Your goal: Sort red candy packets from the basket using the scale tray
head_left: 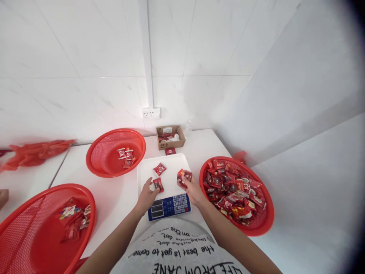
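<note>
My right hand (194, 190) is closed around a few small red wrapped packets (184, 177), held over the right side of the white scale tray (171, 163). At the tray's left side my left hand (146, 196) has its thumb and fingers apart. Its thumb tip meets the lower edge of a red packet (158, 184); whether it grips the packet is not plain. Another red packet with white print (159, 169) lies flat on the tray just beyond. Below the tray is the scale's blue keypad panel (169, 207), partly behind my left hand.
A red basket (269, 213) heaped with packets stands at right. Two more red baskets (115, 133) (91, 198) with several packets each are at left. Behind the scale sits a cardboard box (171, 144). Red plastic bags (40, 152) and another person's hand (3, 197) are far left.
</note>
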{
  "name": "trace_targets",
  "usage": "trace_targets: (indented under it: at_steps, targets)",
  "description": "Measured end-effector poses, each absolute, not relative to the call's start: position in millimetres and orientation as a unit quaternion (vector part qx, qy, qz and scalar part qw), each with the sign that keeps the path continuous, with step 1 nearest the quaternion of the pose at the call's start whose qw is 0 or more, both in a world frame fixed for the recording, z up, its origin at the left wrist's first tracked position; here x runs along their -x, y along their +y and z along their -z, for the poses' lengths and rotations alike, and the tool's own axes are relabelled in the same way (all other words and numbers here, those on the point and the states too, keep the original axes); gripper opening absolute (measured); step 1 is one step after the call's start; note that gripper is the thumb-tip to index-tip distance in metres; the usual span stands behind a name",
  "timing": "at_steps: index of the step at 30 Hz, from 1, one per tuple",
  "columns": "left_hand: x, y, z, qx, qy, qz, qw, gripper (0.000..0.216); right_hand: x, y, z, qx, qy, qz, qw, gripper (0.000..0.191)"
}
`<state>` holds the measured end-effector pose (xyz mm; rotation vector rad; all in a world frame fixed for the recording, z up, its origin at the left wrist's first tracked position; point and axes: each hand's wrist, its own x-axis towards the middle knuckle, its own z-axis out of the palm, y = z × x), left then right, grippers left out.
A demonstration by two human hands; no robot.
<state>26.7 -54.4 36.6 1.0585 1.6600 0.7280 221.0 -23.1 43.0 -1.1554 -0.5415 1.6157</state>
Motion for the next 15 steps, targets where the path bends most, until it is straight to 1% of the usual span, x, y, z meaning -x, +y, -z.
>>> trace_targets:
  at_steps: [2, 4, 7, 11, 15]
  targets:
    - [-26.3, -57.1, -31.3, -0.486, 0.691, -0.293, 0.447, 0.063, -223.0, -24.1, -41.0, 0.489, -0.208, -0.671, 0.517, 0.043]
    - [-26.8, -58.2, -28.2, -0.524, 0.684, -0.285, 0.420, 0.058, -223.2, -23.6, -43.2, 0.478, -0.185, -0.686, 0.516, 0.043]
    - [-28.9, -57.8, -24.7, -0.568, 0.661, -0.278, 0.403, 0.050, -221.2, -20.7, -50.9, 0.448, -0.168, -0.709, 0.518, 0.044]
    - [-28.9, -59.6, -13.4, -0.606, 0.643, -0.275, 0.378, 0.046, -223.1, -18.9, -53.5, 0.461, -0.184, -0.686, 0.532, 0.043]
    - [-25.5, -64.1, -0.2, -0.617, 0.640, -0.276, 0.365, 0.044, -227.0, -21.8, -48.2, 0.501, -0.211, -0.675, 0.498, 0.039]
